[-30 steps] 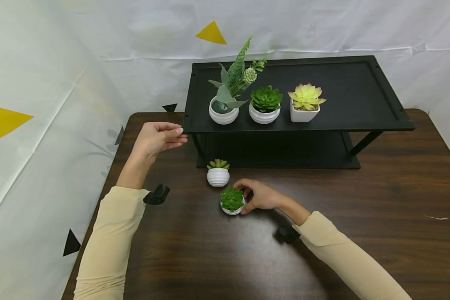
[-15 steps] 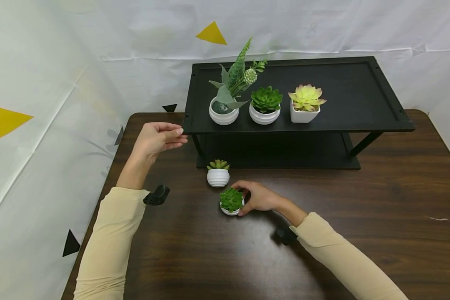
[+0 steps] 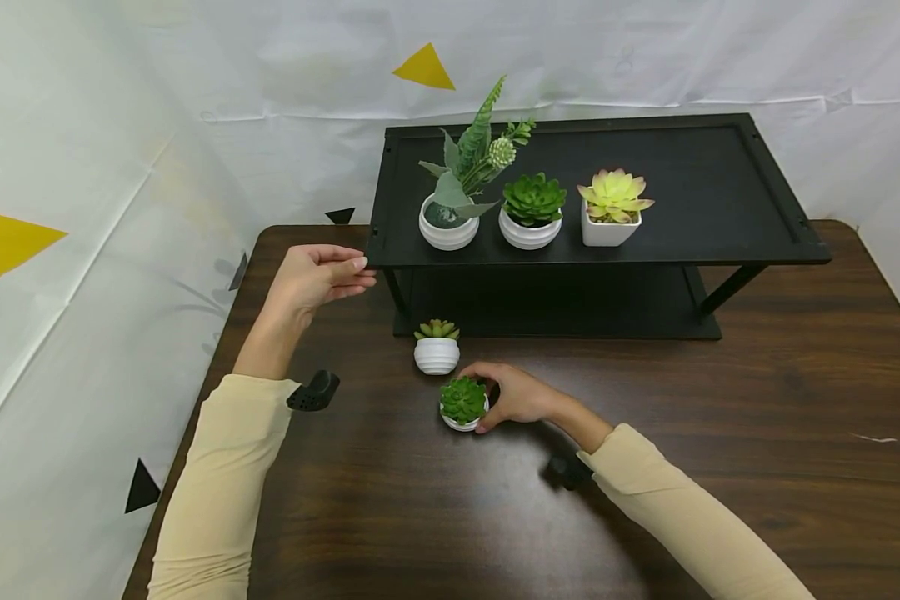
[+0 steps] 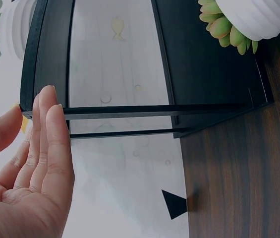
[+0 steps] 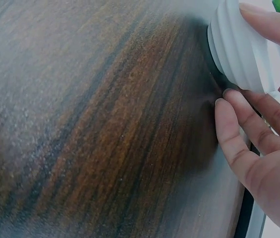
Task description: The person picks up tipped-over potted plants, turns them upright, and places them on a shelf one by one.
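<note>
With thumb and fingers, my left hand [image 3: 311, 279] pinches the front left corner of a black two-tier shelf [image 3: 705, 183]; in the left wrist view the thumb lies on one side of its edge, the fingers on the other. My right hand [image 3: 523, 395] grips a small green succulent [image 3: 462, 400] in a white ribbed pot [image 5: 241, 49], thumb and fingers around the pot's side. Whether that pot's base touches the table cannot be told. Just behind it, a pointed-leaf succulent in a white pot [image 3: 437, 356] stands upright before the shelf's lower tier.
On the upper tier stand a tall leafy plant [image 3: 450, 229], a dark green succulent [image 3: 532, 200] and a yellow-green succulent in a square pot [image 3: 613, 196]. The brown wooden table [image 3: 390, 517] extends toward me. White sheeting [image 3: 285, 75] hangs behind and at the left.
My right hand has shifted slightly to the left with the green succulent, and has been nearly still for the last half second. The left hand stays at the shelf corner.
</note>
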{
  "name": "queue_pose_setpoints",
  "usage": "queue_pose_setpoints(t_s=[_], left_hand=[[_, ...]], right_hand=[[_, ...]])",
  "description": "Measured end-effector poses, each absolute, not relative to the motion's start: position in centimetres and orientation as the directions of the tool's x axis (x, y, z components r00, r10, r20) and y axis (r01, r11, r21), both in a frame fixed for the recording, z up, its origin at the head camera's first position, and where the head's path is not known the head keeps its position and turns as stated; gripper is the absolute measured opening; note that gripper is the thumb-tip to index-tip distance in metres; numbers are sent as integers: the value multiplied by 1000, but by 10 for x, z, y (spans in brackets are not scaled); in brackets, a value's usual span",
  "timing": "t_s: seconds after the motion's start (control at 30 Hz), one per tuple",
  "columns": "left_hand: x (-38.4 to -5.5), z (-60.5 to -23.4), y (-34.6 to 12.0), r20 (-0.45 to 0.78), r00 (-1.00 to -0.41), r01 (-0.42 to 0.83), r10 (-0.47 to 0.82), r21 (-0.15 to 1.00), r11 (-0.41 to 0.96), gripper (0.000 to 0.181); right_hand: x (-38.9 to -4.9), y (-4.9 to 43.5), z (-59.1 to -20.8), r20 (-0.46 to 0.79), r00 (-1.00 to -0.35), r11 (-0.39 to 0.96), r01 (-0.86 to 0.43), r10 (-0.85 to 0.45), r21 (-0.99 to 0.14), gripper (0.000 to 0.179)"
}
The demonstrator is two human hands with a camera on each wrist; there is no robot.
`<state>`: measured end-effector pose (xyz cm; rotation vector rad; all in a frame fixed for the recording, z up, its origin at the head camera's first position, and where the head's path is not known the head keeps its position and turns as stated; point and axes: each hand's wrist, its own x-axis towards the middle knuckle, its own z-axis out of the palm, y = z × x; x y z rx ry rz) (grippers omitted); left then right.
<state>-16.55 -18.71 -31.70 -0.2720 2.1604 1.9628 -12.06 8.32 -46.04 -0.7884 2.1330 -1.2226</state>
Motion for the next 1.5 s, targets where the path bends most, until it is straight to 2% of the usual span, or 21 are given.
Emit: queue_pose_setpoints(t_s=[0.27, 0.87, 1.5], left_hand=[[-164, -316, -186, -262, -965, -260, 1, 961, 90, 23], [-165, -317, -187, -278, -960, -275, 12, 956, 101, 30], [-167, -320, -187, -272, -962, -272, -21, 956, 106, 23]], right_hand=[[-120, 88, -459, -191, -712, 447, -190, -676, -874, 65], [-108, 107, -441, -200, -790, 468, -122, -580, -875, 69], [-101, 141, -408, -213, -822, 463, -69, -528, -883, 67]])
